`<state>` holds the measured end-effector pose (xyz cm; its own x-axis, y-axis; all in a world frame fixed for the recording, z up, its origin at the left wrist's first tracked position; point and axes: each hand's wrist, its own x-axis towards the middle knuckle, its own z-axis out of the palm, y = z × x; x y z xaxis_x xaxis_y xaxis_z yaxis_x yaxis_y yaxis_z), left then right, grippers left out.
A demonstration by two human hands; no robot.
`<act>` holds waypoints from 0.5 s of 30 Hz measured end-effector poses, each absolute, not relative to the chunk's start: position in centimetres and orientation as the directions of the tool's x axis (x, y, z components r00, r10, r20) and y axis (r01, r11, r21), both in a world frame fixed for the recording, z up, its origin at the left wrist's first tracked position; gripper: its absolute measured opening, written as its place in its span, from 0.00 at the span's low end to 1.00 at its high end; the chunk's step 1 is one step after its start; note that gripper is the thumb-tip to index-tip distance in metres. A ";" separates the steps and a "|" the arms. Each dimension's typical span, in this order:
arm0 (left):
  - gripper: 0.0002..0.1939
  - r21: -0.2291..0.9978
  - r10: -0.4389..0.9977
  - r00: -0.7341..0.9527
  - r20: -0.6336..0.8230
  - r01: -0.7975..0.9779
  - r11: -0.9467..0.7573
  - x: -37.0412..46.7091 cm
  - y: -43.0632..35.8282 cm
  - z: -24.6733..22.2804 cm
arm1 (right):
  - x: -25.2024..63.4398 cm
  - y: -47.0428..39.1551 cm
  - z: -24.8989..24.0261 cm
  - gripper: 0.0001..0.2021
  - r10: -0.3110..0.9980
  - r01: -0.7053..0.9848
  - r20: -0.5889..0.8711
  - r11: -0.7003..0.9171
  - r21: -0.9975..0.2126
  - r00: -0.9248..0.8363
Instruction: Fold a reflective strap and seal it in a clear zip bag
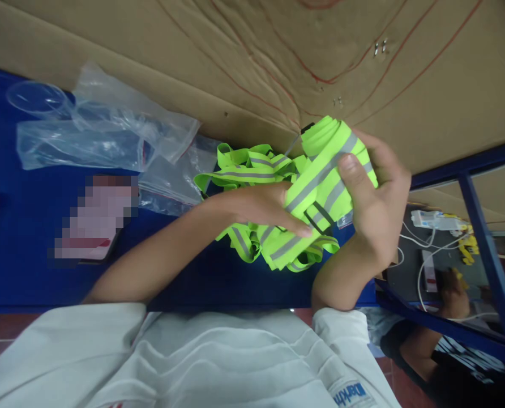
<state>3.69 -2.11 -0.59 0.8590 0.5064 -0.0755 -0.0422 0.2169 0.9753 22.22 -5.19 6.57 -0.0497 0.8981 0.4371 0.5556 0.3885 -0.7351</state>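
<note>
A folded bundle of neon yellow-green straps with grey reflective stripes is held up between both hands. My left hand grips its lower left part, thumb lying near a black buckle. Around the right side of the bundle wraps my right hand, its thumb pressed on the front. Beneath and behind, more loose neon straps lie tangled on the blue table. The fingers of my left hand are mostly hidden by the bundle.
Clear plastic bags lie at the left, near a phone with a blurred screen. Brown cardboard with red strings rises behind. Beyond a blue metal frame at the right, another person's hand is near white cables and yellow items.
</note>
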 end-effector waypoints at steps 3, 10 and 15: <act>0.21 0.991 0.597 0.802 -0.010 0.086 -0.099 1.9 -0.6 -0.7 | 22.3 -5.0 6.1 0.20 0.941 0.477 0.337 0.311 -0.822 -0.032; 0.22 0.911 0.690 0.715 0.111 0.204 -0.358 0.9 0.0 -0.1 | 21.3 -2.0 3.3 0.20 0.983 0.022 0.054 0.059 -0.998 -0.173; 0.18 0.851 0.657 0.730 0.190 0.211 -0.481 -0.6 0.2 0.8 | 20.9 -2.2 3.5 0.16 0.979 0.077 0.079 0.095 -0.992 -0.185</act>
<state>-0.59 0.22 0.76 0.7295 0.6569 0.1905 0.2113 -0.4813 0.8507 20.89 -2.16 3.47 -0.1854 0.9795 0.0791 0.0774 0.0948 -0.9925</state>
